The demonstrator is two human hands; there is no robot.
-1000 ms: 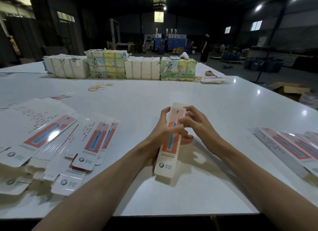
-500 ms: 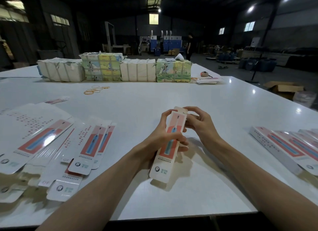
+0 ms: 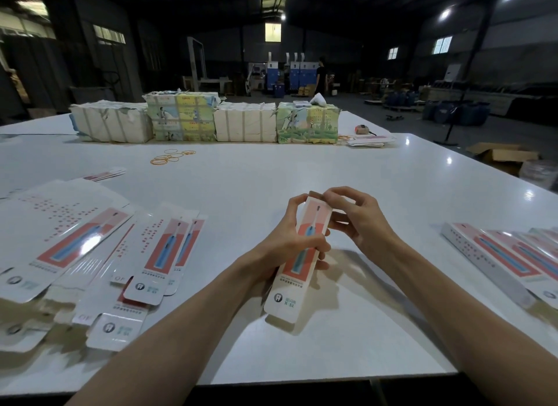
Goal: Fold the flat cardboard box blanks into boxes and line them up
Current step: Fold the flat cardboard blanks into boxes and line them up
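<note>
Both our forearms reach in from the near edge of the glossy white table (image 3: 271,176) and meet above it. Our left hand (image 3: 288,239) wraps its curled fingers and thumb round the middle of a long, narrow white cardboard box (image 3: 294,272) printed with a coral-red panel and a blue toothbrush. Its index finger runs up the box's left edge toward the top. The box is held clear of the table, its far end pointing away from us and a little to the right, its rounded near end toward us.

Our right hand (image 3: 359,221) comes in from the right, fingers curled, their tips pinching the small flap at the box's far end.

To our left lies a loose, overlapping heap of flat cardboard blanks (image 3: 90,254) in the same print. To our right, folded boxes (image 3: 498,254) lie side by side near the table's edge. Farther off lie yellow rubber bands (image 3: 172,158), and strapped bundles of printed stock (image 3: 205,118) line the far side.
</note>
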